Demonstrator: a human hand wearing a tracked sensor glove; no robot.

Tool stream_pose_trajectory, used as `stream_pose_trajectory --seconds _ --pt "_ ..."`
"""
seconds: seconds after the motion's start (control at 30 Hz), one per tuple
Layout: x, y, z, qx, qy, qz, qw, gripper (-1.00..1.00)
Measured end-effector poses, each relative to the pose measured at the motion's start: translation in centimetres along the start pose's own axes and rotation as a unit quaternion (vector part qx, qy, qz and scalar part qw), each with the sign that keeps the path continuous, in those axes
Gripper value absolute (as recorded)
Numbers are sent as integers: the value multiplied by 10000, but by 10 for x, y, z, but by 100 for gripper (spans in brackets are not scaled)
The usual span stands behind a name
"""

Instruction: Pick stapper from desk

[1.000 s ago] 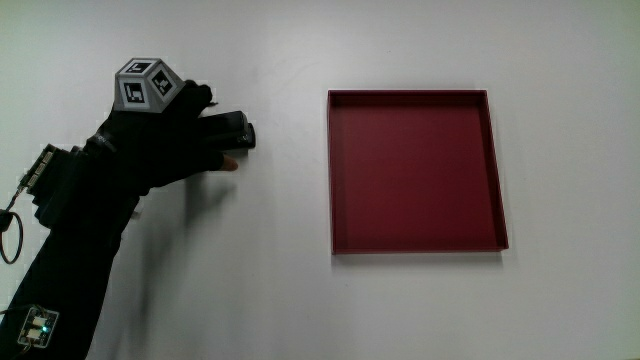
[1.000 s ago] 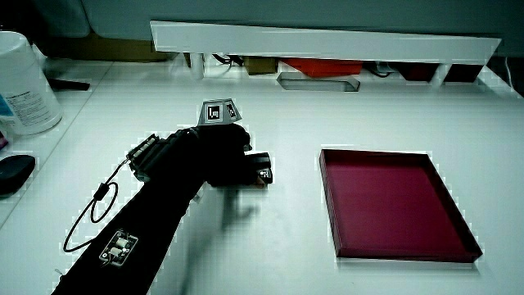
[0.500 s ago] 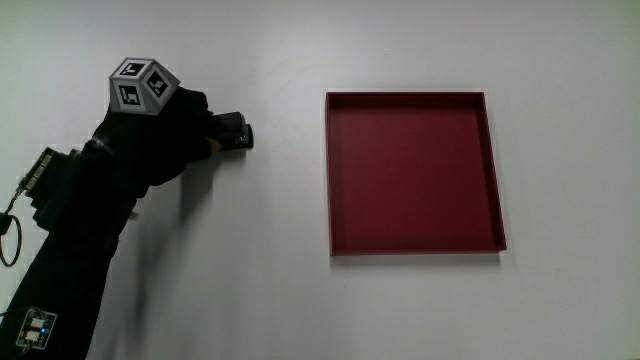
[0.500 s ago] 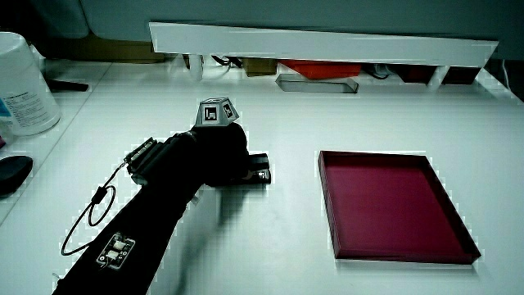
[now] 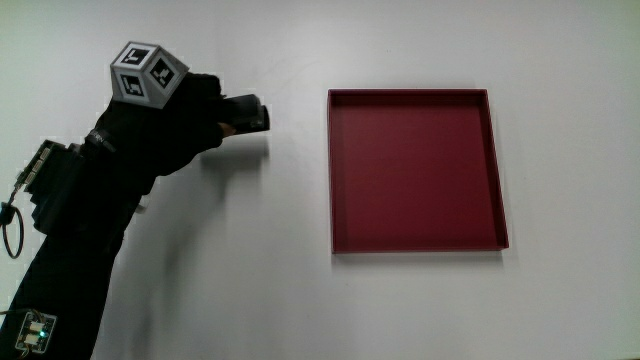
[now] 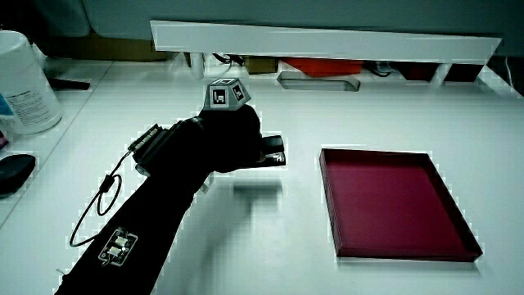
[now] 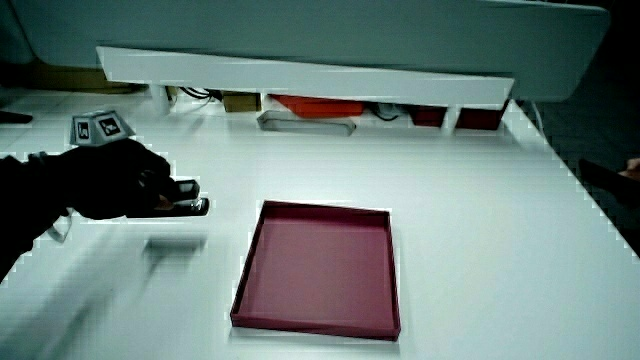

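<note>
Gloved hand [image 5: 170,125] is curled tight, grip clamped on a small black stapler [image 5: 247,112], only the stapler's end poking out past the fingers. In both side views the stapler [image 6: 272,152] is lifted clear of the white worktop [image 5: 260,270], with its blurred shadow [image 6: 257,191] lying on the surface underneath, nearer to the person. Same in a side view where the stapler [image 7: 183,204] sticks out of the hand [image 7: 125,180] above a grey shadow patch. Patterned cube [image 5: 148,72] sits on the back of the hand, tilted; it also shows in both side views [image 6: 227,93] [image 7: 103,126]. Black-sleeved forearm [image 5: 70,240] runs from the hand toward the person, with a small circuit module [image 5: 33,326] on it near the worktop's edge and a thin wire loop [image 6: 94,213] hanging beside it. Shallow dark red square tray [image 5: 490,170] lies flat on the worktop, well apart from the hand, nothing in it. A white canister [image 6: 24,82] and a dark rounded object [image 6: 15,174] stand at the worktop's edge in a side view. Low white partition [image 6: 327,39] runs along the worktop, farther from the person than the tray, with some clutter under it, too small to tell.
</note>
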Motion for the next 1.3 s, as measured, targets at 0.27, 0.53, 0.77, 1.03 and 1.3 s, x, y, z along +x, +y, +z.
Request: stream_pose_trajectory --seconds 0.27,0.53,0.77,1.03,1.3 --pt "2 -1 -1 357 151 -246 9989 26" --pt "0 -2 -1 649 170 -325 9972 68" --pt "-2 -5 0 919 248 -375 9948 100" --pt "2 -10 3 1128 283 -527 9918 100" --pt "33 -34 26 1445 323 -869 9852 100"
